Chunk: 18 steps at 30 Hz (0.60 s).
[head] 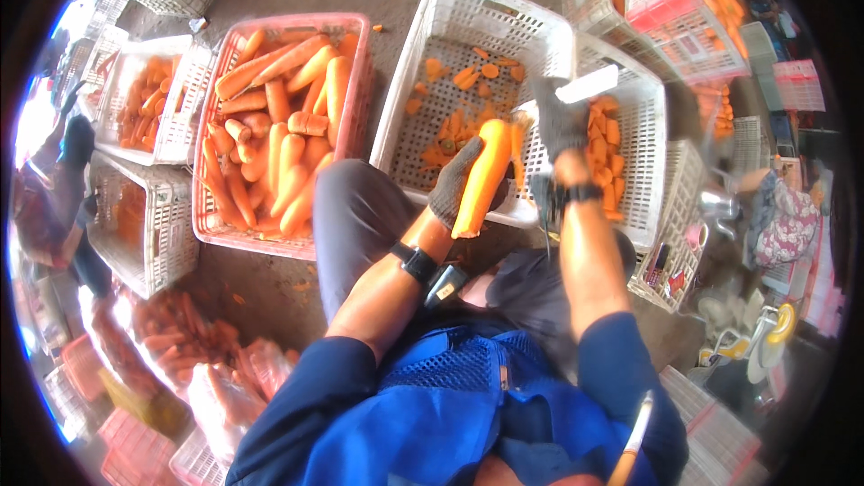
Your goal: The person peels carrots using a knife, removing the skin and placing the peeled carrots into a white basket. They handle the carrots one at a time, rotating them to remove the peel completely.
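My left hand (pixel 449 185), in a dark knit glove, grips a thick peeled-looking carrot (pixel 487 169) that slants over the near edge of a white plastic crate (pixel 412 67). My right hand (pixel 561 118), also gloved and blurred, holds a knife whose pale blade (pixel 588 84) points to the right. Cut carrot ends and scraps (pixel 466 128) lie on the perforated bottom of that crate. Below the right hand, carrot pieces (pixel 604 148) fill part of a second white crate (pixel 641 142). To the left, a pink-rimmed crate (pixel 364 67) is heaped with whole carrots (pixel 283 128).
A white crate with carrot pieces (pixel 145 104) stands at the far left, above a tipped crate (pixel 165 236). Bagged carrots (pixel 182 337) lie at lower left. Stacked crates (pixel 682 34) rise at upper right. Other people (pixel 786 223) sit at both sides. A cigarette (pixel 634 435) hangs close below the camera.
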### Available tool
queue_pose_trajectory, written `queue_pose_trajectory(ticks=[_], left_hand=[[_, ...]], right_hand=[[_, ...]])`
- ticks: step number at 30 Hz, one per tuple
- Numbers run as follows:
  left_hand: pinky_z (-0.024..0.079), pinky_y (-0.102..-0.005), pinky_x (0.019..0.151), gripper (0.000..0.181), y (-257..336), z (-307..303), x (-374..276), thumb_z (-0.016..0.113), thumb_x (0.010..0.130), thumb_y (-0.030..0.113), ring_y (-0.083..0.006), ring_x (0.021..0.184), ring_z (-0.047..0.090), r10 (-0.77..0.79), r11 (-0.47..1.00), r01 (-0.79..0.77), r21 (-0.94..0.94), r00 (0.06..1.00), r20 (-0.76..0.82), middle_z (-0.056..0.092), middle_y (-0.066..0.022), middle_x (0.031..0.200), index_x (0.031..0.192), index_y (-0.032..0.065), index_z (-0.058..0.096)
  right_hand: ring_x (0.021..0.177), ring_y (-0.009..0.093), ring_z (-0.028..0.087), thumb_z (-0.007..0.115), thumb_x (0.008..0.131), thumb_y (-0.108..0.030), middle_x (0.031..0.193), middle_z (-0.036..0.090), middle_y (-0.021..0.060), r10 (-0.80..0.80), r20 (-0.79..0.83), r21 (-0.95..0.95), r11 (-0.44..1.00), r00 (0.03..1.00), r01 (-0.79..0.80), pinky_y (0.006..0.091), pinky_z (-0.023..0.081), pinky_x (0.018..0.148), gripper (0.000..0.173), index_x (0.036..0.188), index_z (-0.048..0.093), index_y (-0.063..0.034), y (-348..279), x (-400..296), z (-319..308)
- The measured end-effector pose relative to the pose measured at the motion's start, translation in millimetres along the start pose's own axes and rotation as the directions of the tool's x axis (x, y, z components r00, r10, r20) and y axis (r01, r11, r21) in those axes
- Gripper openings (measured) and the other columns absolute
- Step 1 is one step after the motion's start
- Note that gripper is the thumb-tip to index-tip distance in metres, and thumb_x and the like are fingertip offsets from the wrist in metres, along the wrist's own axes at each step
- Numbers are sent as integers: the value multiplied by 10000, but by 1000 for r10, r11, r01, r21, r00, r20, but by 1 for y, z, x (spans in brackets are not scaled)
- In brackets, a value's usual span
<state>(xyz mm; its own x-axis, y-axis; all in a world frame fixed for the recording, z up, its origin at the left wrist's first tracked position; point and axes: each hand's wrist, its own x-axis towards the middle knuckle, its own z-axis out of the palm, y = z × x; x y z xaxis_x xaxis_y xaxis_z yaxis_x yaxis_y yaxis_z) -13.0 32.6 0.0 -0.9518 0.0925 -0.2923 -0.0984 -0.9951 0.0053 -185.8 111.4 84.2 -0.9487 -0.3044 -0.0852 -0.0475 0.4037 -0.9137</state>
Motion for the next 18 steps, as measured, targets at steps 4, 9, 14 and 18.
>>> queue_pose_trajectory(ticks=[4,9,14,18], left_hand=[[552,-329,567,634,9,7,0,627,961,542,-255,678,664,13,1000,-13,26,1000,8,698,-182,954,1215,-39,624],[565,-332,585,660,11,-5,4,658,925,582,-228,707,680,45,987,-25,158,991,-127,710,-154,965,1204,-16,644],[587,-346,720,513,4,4,1,606,1005,464,-230,822,682,91,994,-91,-62,996,1,693,-133,988,1242,9,598],[567,-351,648,524,0,-3,-1,649,986,437,-238,775,682,87,995,-85,43,995,-51,715,-163,1009,1265,-4,613]], right_hand=[[721,135,620,755,932,-294,829,725,55,-40,-151,81,995,988,52,313,499,665,336,867,718,33,13,24,-16],[799,122,683,699,983,-238,989,739,117,-103,71,314,947,992,75,222,536,639,208,938,674,-37,-12,-89,-15],[795,159,673,712,973,-222,958,700,109,-607,224,386,774,763,502,323,548,719,204,898,672,-36,-1,-133,5],[790,167,675,772,921,-227,870,711,78,-137,245,78,989,960,122,326,552,726,201,907,693,-43,-6,-73,7]])
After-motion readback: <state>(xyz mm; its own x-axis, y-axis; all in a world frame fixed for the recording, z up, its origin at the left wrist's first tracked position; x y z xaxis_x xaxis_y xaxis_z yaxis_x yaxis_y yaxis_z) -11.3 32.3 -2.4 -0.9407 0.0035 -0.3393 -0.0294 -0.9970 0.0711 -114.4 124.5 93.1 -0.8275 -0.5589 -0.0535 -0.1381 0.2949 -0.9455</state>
